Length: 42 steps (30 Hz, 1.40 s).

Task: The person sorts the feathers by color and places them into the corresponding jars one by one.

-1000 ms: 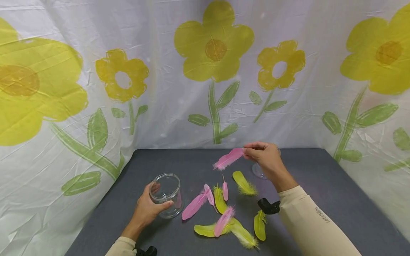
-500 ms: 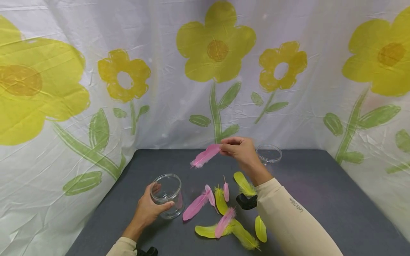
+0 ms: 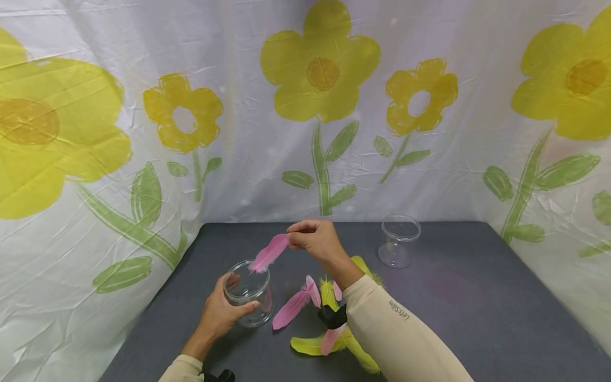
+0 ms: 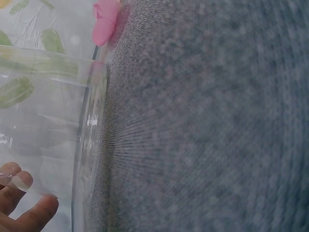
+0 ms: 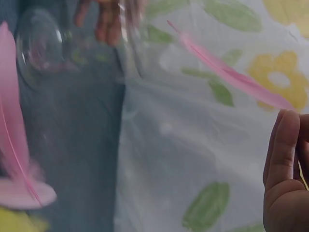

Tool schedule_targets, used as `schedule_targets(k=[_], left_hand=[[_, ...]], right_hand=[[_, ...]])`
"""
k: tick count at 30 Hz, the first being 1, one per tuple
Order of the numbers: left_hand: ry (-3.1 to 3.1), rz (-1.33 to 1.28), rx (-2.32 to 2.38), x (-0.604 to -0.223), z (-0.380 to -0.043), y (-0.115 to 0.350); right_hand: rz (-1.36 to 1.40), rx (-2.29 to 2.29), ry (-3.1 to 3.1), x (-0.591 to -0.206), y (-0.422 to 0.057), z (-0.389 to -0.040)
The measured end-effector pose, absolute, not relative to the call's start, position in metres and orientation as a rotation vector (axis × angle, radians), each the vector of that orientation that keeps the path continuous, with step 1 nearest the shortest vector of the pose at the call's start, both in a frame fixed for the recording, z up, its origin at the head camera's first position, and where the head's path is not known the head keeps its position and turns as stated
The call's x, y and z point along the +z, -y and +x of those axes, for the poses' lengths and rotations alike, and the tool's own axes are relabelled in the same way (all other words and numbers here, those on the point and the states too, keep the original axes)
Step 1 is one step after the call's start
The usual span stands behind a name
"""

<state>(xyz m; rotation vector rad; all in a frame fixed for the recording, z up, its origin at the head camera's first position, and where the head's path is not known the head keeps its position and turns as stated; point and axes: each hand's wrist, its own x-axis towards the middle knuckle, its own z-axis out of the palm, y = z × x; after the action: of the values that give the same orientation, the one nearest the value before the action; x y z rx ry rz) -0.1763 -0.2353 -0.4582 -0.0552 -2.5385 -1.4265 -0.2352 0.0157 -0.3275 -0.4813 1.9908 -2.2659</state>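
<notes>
My left hand [image 3: 215, 314] holds a clear plastic cup [image 3: 249, 287] upright on the left of the dark table, thumb in front and fingers round the far side. In the left wrist view its fingertips [image 4: 42, 207] show against the cup's wall [image 4: 46, 121]. Between thumb and fingers, my right hand [image 3: 319, 245] pinches one end of a pink feather [image 3: 270, 252]. The feather slants down to the left, and its fluffy end overlaps the cup's mouth. In the right wrist view the feather [image 5: 231, 77] points towards the cup's rim.
Pink feathers [image 3: 290, 311] and yellow feathers [image 3: 307, 346] lie scattered mid-table, some partly hidden under the right forearm [image 3: 401, 329]. Another clear plastic cup [image 3: 397, 248] stands at the back right. A flower-printed white curtain [image 3: 353, 170] surrounds the dark tabletop [image 3: 477, 297].
My right hand has carried the pink feather leftwards from near the back-right cup to the mouth of the left cup, uncovering the back-right cup. The left hand and its cup have stayed put.
</notes>
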Motion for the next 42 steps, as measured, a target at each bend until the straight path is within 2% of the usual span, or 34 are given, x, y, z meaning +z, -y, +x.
schedule_targets(k=[13, 42], left_hand=[[2.557, -0.026, -1.401, -0.458, -0.177, 0.236], [2.553, -0.071, -1.437, -0.457, -0.176, 0.236]], right_hand=[[-0.459, -2.227, -1.966, -0.367, 0.026, -0.227], [-0.467, -2.070, -2.039, -0.389, 0.042, -0.217]])
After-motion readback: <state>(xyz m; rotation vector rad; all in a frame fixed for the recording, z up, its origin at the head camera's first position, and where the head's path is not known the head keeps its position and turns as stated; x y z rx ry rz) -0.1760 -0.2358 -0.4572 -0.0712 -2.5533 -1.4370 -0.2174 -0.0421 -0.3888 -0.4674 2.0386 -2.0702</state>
